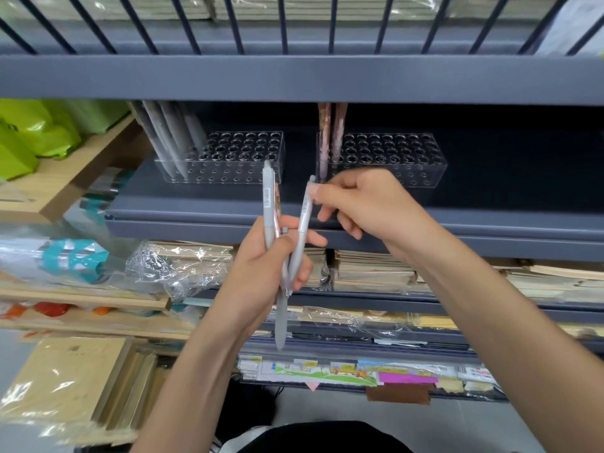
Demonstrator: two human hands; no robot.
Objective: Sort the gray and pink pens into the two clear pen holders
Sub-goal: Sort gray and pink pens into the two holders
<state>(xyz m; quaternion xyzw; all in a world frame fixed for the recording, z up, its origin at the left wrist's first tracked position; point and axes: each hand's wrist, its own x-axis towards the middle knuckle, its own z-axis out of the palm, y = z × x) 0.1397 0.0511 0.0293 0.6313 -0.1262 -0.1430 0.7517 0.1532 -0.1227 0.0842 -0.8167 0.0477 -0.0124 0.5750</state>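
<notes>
So, the right hand (362, 204) pinched the top end of one gray pen (302, 230) between thumb and forefinger, with its other fingers loosely curled below. That pen's lower half sat in the left hand (261, 273), which was curled round a small bundle. Three gray ones were counted there: the pinched one, an upright gray pen (268, 204) with a barcode sticker, and a lower gray pen (281, 322) poking out under the palm, tip down. One pink pen (277, 204) showed as a sliver behind the upright one; whether more were hidden in the fist could not be told. Both hands hung just in front of the dark gray shelf (490, 223), level with the gap between two clear holders. The left holder (242, 158) stood on that shelf with four stored gray pens (170, 138) leaning at its left end. The right holder (408, 158) stood beside it, apart, with two stored pink pens (330, 132) upright at its left end. Green bags (32, 135) lay far left, teal-patterned packets (72, 259) below them, and wrapped notebook stacks (369, 269) on the shelf underneath.
</notes>
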